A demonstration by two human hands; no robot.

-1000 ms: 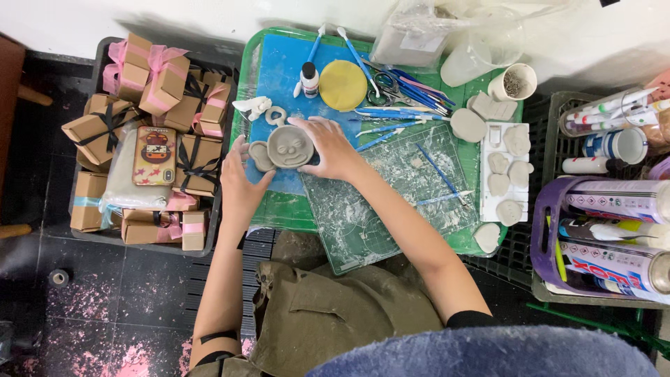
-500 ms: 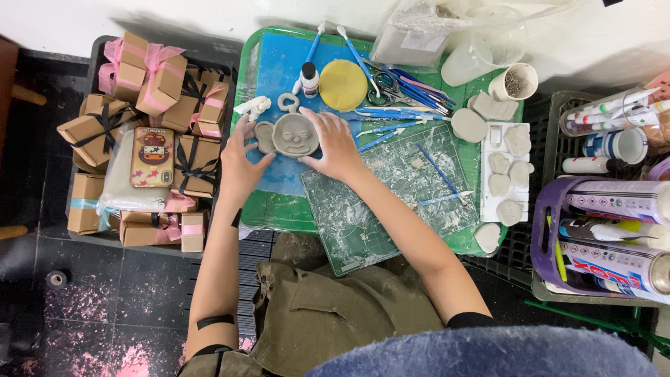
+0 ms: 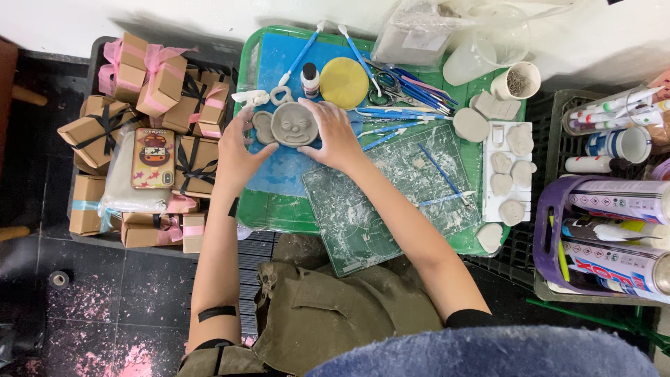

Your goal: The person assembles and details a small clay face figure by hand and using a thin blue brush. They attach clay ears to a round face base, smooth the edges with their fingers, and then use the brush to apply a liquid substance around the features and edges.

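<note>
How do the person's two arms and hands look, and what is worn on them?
Both hands, the left hand and the right hand, are bare, with no gloves or rings that I can see. The forearms are bare too. The left arm has a narrow black band just below the elbow and an olive sleeve edge beneath it. The right arm ends in a black sleeve near the elbow.

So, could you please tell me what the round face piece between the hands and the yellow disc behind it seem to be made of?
The face piece looks like soft unfired grey clay: matte, with features pressed into it. The yellow disc looks like a sponge or foam pad, matte and evenly coloured, though its texture is too small to confirm. The left hand and right hand cup the clay piece.
</note>
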